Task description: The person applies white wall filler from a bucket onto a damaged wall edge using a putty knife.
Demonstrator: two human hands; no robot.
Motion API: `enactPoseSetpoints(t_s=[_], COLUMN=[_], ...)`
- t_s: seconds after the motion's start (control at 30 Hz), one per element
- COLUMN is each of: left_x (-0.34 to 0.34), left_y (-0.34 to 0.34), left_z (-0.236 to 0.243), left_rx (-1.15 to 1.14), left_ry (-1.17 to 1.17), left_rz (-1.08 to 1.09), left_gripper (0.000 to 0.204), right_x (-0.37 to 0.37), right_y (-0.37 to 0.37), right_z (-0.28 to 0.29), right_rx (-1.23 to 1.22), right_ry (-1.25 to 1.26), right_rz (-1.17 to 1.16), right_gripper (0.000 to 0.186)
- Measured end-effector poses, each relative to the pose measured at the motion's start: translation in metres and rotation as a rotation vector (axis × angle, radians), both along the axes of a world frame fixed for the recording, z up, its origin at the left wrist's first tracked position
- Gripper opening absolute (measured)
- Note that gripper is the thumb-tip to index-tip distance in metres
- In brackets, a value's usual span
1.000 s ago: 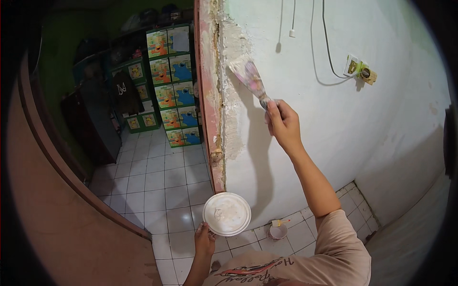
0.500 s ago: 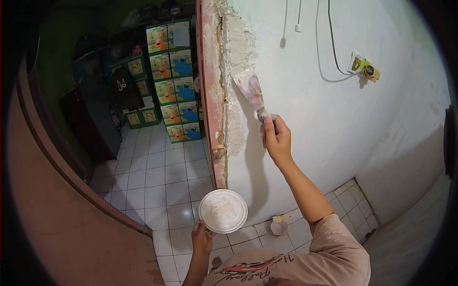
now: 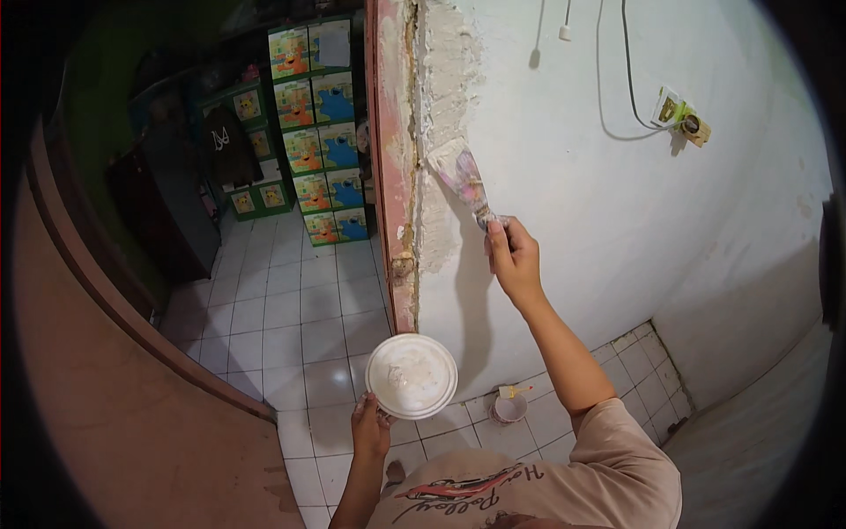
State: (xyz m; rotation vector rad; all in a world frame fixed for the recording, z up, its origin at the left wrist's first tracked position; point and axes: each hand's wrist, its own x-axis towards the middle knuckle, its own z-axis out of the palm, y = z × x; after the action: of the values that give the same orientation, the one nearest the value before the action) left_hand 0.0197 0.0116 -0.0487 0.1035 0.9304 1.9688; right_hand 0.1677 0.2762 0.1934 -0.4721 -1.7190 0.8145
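Note:
My right hand (image 3: 514, 256) is closed round the handle of a putty knife (image 3: 464, 179), its blade smeared with white and purplish stains. The blade's wide end lies against a rough strip of pale filler (image 3: 447, 97) that runs down the wall beside the door frame. Low in front of me, my left hand (image 3: 370, 425) grips the rim of a round white lid (image 3: 411, 376). A small lump of whitish filler sits on the lid's upper face, left of its middle.
The worn pinkish door frame (image 3: 393, 176) borders the wall strip. On the tiled floor stands a small tub (image 3: 508, 408) with a brush across it. Cables hang near a wall socket (image 3: 677, 115). Through the doorway are stacked picture-printed boxes (image 3: 322, 132) and a dark cabinet (image 3: 167, 212).
The putty knife's blade has moved slightly down along the filler strip. My view has shifted a little, and the lid sits slightly higher in the picture. Both hands keep their hold.

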Motion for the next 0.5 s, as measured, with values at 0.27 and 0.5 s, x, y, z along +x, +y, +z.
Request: enactPoseSetpoints(t_s=[0.27, 0.5], left_x=[0.001, 0.003], left_y=[0.003, 0.007], left_z=[0.012, 0.018], left_rx=[0.033, 0.037], left_ry=[-0.006, 0.010], left_rz=[-0.001, -0.008], left_gripper=[0.020, 0.020], right_x=[0.022, 0.019], right_y=[-0.023, -0.008], right_z=[-0.024, 0.001], right_rx=[-0.140, 0.622], right_ry=[0.018, -0.158], right_rz=[0.014, -0.386], right_gripper=[0.025, 0.043])
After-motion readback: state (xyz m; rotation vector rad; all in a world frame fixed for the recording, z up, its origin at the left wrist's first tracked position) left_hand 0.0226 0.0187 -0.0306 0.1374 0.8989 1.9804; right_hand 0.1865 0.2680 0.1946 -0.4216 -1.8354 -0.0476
